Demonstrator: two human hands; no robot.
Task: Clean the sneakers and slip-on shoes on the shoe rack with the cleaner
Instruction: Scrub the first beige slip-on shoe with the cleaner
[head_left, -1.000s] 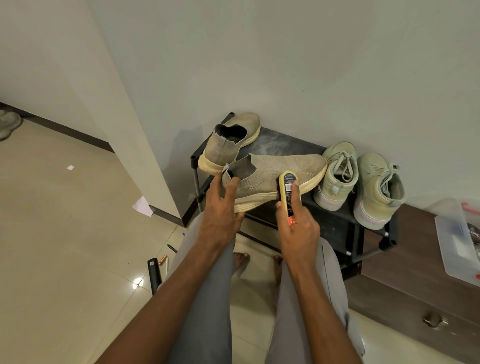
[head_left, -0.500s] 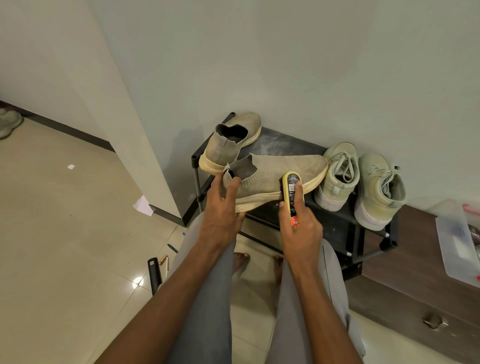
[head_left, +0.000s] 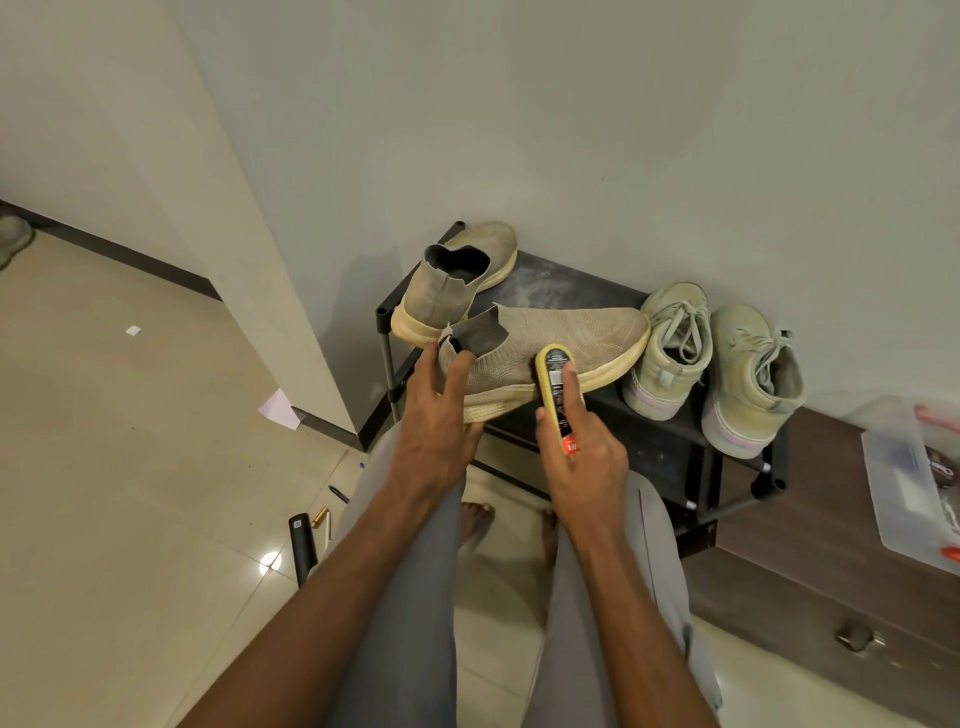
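My left hand (head_left: 439, 410) grips the heel of a beige knit slip-on shoe (head_left: 561, 338), held sideways in front of the black shoe rack (head_left: 571, 291). My right hand (head_left: 582, 447) holds a yellow-edged cleaner applicator (head_left: 555, 384), index finger along its back, its tip pressed against the shoe's side just above the cream sole. The second slip-on (head_left: 457, 280) stands on the rack's left end. Two pale green lace-up sneakers (head_left: 670, 348) (head_left: 748, 379) stand on the rack's right end.
A dark wooden cabinet (head_left: 831, 582) with a clear plastic box (head_left: 909, 483) on top stands right of the rack. On the tiled floor at the left lie a black stick-shaped object (head_left: 301, 545), pens (head_left: 322, 519) and paper scraps (head_left: 278, 408). My knees and bare feet are below.
My right hand has shifted the applicator slightly along the shoe's side, toward the toe. The left hand keeps its grip on the heel.
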